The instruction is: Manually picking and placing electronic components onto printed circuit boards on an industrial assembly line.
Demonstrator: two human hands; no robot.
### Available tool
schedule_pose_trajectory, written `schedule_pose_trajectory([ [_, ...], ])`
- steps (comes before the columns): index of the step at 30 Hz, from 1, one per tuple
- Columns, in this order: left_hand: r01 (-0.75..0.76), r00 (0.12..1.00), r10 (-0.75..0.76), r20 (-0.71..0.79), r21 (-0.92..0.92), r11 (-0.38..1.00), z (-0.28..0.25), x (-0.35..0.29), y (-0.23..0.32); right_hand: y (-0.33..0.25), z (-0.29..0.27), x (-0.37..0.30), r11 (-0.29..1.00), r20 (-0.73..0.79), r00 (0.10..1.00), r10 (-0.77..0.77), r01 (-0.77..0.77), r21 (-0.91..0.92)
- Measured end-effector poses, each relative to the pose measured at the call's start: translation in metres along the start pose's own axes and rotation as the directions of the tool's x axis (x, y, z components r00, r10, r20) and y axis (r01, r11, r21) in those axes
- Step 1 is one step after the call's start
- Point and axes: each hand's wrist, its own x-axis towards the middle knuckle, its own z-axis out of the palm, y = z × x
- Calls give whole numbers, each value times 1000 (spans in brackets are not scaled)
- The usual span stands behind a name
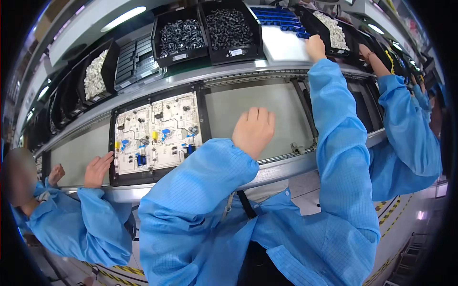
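Blue sleeves stretch forward: the left hand hangs curled over the conveyor, right of the circuit boards; the right hand is at blue components, left of a black bin. Whether either grasps anything, I cannot tell.

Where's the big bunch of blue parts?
In the head view, the blue parts are at the top, right of centre, between a dark-piece bin and white-piece bin, near the right hand.

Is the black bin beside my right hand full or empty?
Not empty: white parts are heaped in the black bin beside your right hand; whether it's completely full, I can't tell.
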Motion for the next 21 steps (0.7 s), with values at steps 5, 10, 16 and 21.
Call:
schedule_pose_trajectory([
  [5, 47, 998, -45, 47, -40, 998, -8, 3, 7, 19, 2, 7, 914, -164, 954, 252, -179, 363],
  [10, 196, 974, -140, 177, -353, 915, 0, 1, -37, -43, -23, -59, 400, 66, 998, 13, -66, 914],
  [16, 566, 811, -145, 567, -695, 443, 35, 6, -91, -83, -41, -160, 554, 300, 829, -471, 14, 832],
  [21, 694, 646, -197, 737, -675, -251, 69, -19, -118, -104, -46, -196, 597, 162, 724, -670, 396, 697],
])
